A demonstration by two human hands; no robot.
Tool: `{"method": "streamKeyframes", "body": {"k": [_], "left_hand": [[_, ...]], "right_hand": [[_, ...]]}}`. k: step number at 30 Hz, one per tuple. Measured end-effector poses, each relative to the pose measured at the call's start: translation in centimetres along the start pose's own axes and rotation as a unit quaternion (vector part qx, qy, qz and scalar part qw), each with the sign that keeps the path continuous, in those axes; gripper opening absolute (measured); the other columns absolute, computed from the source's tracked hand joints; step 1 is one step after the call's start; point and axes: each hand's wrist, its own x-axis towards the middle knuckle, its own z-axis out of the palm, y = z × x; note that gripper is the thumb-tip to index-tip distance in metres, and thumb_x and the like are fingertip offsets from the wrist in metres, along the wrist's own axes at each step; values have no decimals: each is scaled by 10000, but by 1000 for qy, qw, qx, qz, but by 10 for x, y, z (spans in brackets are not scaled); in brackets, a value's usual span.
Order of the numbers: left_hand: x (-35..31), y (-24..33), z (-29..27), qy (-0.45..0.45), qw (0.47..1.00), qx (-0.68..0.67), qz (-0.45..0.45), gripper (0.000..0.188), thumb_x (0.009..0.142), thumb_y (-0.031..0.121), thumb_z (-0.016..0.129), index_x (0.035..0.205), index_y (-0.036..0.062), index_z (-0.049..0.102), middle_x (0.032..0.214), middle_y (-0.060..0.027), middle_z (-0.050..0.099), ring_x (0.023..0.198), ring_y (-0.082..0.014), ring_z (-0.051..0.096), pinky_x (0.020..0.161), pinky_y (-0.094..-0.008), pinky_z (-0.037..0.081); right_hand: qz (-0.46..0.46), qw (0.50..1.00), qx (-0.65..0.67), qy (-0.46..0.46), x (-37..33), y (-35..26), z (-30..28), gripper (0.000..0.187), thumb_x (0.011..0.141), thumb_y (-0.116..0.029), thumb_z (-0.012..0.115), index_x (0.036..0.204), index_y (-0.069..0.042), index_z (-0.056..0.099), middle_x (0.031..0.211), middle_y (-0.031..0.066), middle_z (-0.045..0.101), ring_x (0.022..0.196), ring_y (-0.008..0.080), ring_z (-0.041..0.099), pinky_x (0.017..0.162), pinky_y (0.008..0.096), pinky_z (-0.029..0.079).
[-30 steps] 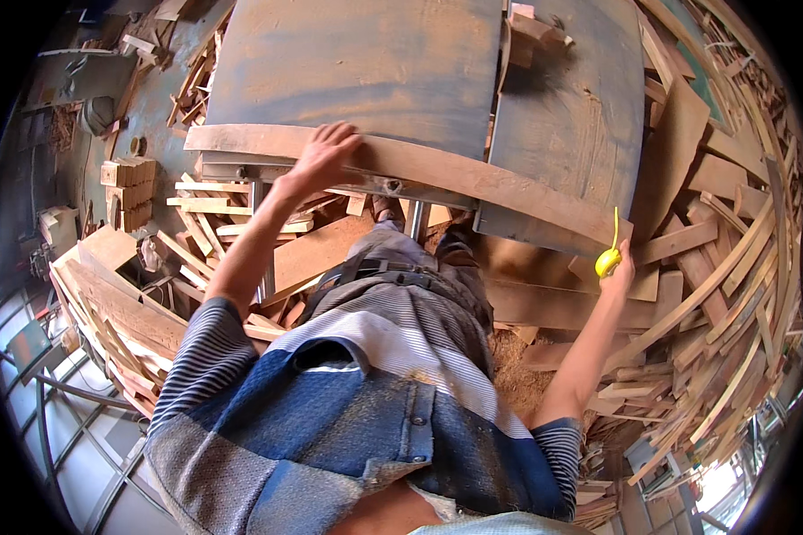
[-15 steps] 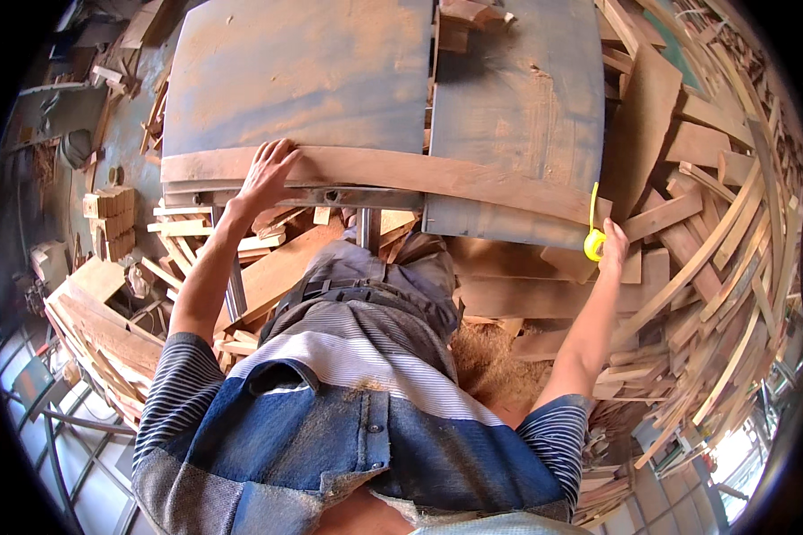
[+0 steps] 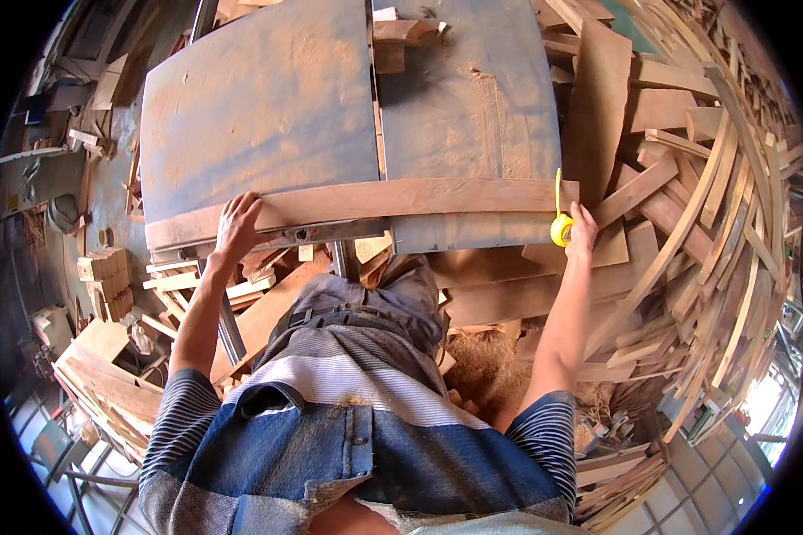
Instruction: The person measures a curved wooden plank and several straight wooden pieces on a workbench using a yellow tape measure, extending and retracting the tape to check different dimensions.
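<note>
A long, narrow wooden board [image 3: 330, 203] lies across the near edge of a dusty grey machine table [image 3: 268, 116]. On its left part rests my left hand [image 3: 238, 225], with fingers laid over the wood. Beyond the board's right end, my right hand [image 3: 582, 229] grips a yellow tape measure [image 3: 561, 229]. A short length of yellow blade [image 3: 558, 187] sticks up from the case across the board near its end. My right palm hides part of the case.
A wood offcut [image 3: 405, 34] sits on the far part of the table near its slot [image 3: 376, 116]. Scrap planks and curved strips [image 3: 732, 241] pile up on the right. Stacked blocks [image 3: 105, 281] stand at left; sawdust [image 3: 495, 370] lies on the floor near my legs.
My view has turned, so the table appears farther left and tilted. The board's right end juts slightly farther past the table. My left hand stays on the board and my right keeps the tape measure.
</note>
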Motion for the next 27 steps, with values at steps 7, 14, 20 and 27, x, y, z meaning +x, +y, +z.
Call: {"method": "streamKeyframes", "body": {"k": [7, 14, 20, 27], "left_hand": [[-6, -7, 7, 3, 1000, 22, 7, 669, 635, 408, 907, 1124, 40, 637, 1243, -127, 628, 1163, -346, 606, 1012, -453, 484], [-10, -4, 7, 0, 1000, 3, -23, 674, 641, 380, 911, 1142, 25, 632, 1248, -119, 618, 1192, -333, 578, 1040, -442, 461], [-5, -3, 8, 34, 999, -5, -16, 672, 611, 395, 922, 1107, 34, 647, 1199, -107, 631, 1166, -325, 588, 1023, -442, 470], [-13, -1, 3, 46, 998, 0, -31, 629, 603, 410, 920, 1038, 37, 661, 1153, -105, 640, 1145, -325, 598, 1009, -444, 476]], "right_hand": [[22, 1000, -10, -14, -1, -13, 14, 569, 921, -293, 783, 1338, 60, 625, 1312, 145, 660, 1171, 217, 615, 1004, 347, 477], [0, 997, -71, 13, -1, -4, 18, 593, 931, -290, 769, 1379, 56, 592, 1359, 147, 632, 1212, 218, 601, 1021, 342, 469], [20, 999, -47, 5, 13, 4, 8, 591, 938, -268, 757, 1398, 55, 575, 1368, 142, 628, 1211, 212, 603, 1018, 343, 474], [18, 999, -37, 23, 4, -8, 30, 540, 924, -245, 770, 1342, 60, 616, 1218, 100, 676, 1052, 193, 633, 904, 345, 507]]}}
